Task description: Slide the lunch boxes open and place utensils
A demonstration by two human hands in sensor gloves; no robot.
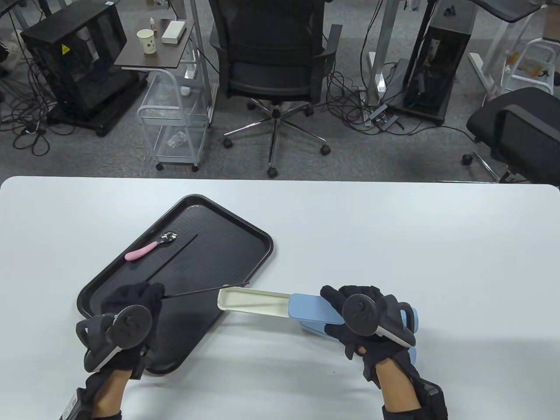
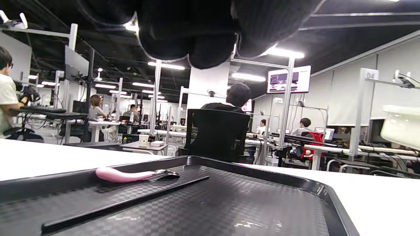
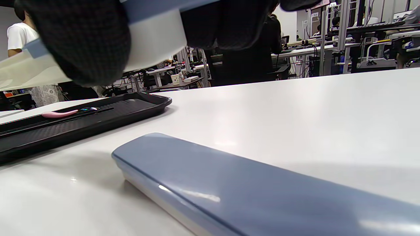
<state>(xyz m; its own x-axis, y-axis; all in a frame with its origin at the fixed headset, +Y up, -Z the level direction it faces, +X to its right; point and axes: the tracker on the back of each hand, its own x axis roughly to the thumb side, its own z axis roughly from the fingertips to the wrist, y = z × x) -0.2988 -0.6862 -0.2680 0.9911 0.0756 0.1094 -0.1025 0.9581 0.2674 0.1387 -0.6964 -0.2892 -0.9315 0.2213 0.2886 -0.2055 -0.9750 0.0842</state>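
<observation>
The left hand [image 1: 131, 315] pinches a chopstick [image 1: 205, 289], its tip pointing right at the open lunch box [image 1: 253, 302], lifted by the right hand [image 1: 363, 323] gripping its blue lid end, long axis running left-right.

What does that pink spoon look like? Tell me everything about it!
The pink spoon is small, with a smooth, rounded pink handle that looks like plastic or rubber and a shiny metal bowl. It lies flat on the black tray, at the tray's far left part, handle pointing towards the person's left and bowl away. A thin black chopstick lies just beside it. Neither hand touches the spoon.
</observation>
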